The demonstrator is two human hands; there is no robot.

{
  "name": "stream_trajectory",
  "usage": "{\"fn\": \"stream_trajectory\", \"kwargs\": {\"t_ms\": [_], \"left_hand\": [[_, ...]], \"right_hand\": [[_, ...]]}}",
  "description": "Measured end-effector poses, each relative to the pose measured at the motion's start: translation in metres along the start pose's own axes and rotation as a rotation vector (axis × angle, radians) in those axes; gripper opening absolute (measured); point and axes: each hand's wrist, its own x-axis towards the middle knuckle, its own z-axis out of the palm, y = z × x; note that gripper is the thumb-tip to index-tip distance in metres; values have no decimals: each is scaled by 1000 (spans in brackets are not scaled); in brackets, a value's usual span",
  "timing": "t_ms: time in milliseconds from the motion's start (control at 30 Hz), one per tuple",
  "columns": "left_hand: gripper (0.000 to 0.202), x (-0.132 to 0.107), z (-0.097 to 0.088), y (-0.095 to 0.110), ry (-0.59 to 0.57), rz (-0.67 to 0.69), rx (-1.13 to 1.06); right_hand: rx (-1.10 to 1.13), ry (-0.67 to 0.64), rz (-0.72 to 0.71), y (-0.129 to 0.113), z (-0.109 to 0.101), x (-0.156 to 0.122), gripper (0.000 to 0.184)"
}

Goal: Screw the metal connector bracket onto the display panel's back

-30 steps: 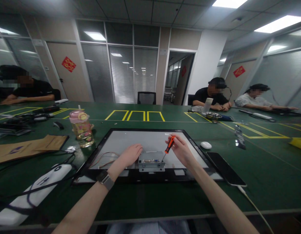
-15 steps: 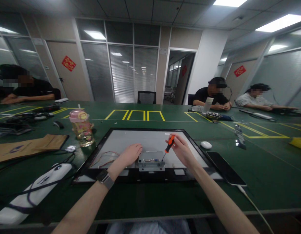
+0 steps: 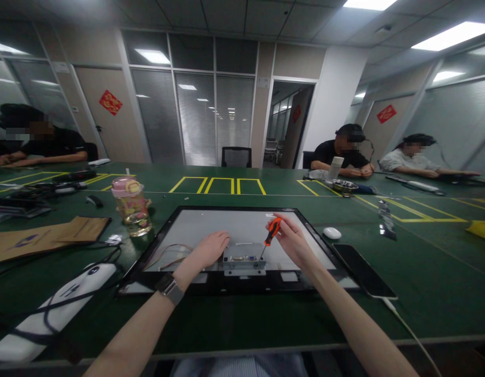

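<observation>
An orange-and-black screwdriver is pinched in the fingers of my right hand. It leans, and its shaft reaches down to the right end of a metal bracket with connector ports along its face. The bracket sits on the near part of a flat display panel, grey with a black frame. My left hand lies flat on the panel, fingers stretched out beside the bracket's left end; whether they touch the bracket I cannot tell. Thin wires run across the panel to the left of that hand.
Left of the panel are a pink-lidded bottle, a brown paper bag and a white power strip with a dark cable. On the right lie a smartphone on a cable and a white case. Other people sit across the table.
The screwdriver handle has shifted slightly to the left and turned a little in my right fingers. My left hand keeps its place on the panel.
</observation>
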Motion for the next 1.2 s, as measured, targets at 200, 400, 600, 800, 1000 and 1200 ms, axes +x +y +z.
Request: {"fn": "stream_trajectory", "kwargs": {"t_ms": [200, 400, 600, 800, 1000, 1200], "left_hand": [[41, 0, -2, 2, -14, -12, -19], [40, -1, -4, 4, -12, 6, -15], [40, -1, -6, 5, -2, 16, -10], [39, -1, -6, 5, 4, 27, -10], [38, -2, -9, 6, -9, 39, 31], [38, -3, -6, 4, -17, 23, 21]], "right_hand": [[26, -47, 15, -5, 6, -1, 26], [-13, 12, -3, 2, -1, 1, 25], [-21, 65, -33, 1, 0, 1, 21], [-40, 14, -25, -1, 3, 0, 27], [-66, 90, 7, -3, 3, -1, 24], [13, 93, -6, 0, 2, 1, 16]]}}
